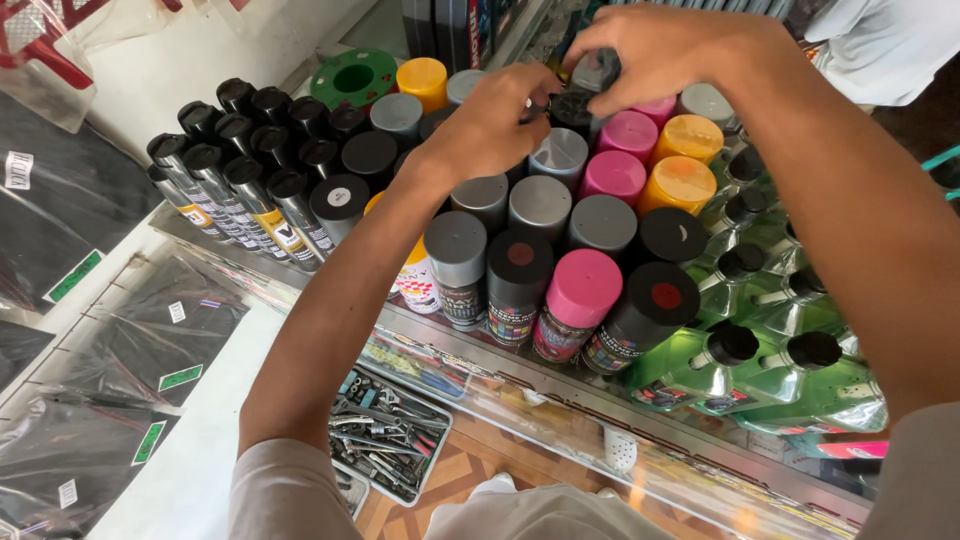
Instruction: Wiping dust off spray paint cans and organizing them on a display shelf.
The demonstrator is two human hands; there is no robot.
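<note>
Many spray cans stand packed on a glass counter (560,400), with caps in grey, pink, orange, black and yellow. My left hand (490,125) reaches over the back rows and pinches at a dark-capped can (572,108). My right hand (670,50) comes from the right and holds a grey cap or can top (597,70) just above that dark can. Both sets of fingers meet at the same spot. What the fingers cover is hidden. A pink-capped can (583,288) and a black-capped can (655,298) stand in the front row.
Slim black-capped cans (240,170) fill the left side. Green bottles with black caps (770,350) stand at the right. A green tape roll (353,77) lies at the back. Black plastic-wrapped packs (120,350) hang at left, and a tray of metal tools (385,435) sits below the glass. Another person in white (880,45) is at top right.
</note>
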